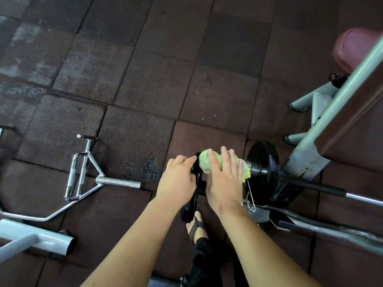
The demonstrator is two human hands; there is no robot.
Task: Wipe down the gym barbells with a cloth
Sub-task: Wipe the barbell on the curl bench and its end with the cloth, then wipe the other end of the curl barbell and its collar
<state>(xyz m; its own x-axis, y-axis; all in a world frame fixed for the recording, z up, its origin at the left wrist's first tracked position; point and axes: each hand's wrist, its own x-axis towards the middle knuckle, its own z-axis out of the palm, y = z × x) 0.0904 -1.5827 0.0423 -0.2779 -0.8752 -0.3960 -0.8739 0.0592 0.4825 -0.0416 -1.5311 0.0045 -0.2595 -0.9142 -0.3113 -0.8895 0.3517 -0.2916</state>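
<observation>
Round black weight plate [191, 204] is gripped by left hand [178, 177]; yellow-green cloth [204, 162] should be pressed firmly under flat right hand [224, 183].

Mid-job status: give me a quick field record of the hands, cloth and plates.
left hand: grips edge of small plate
right hand: straight fingers press cloth down
cloth: yellow-green, bunched, between small plate and big plate
bar under cloth: hidden
clip: below cloth, beside big plate
chrome bar: lies left of the hands, untouched
bench: at right
</observation>
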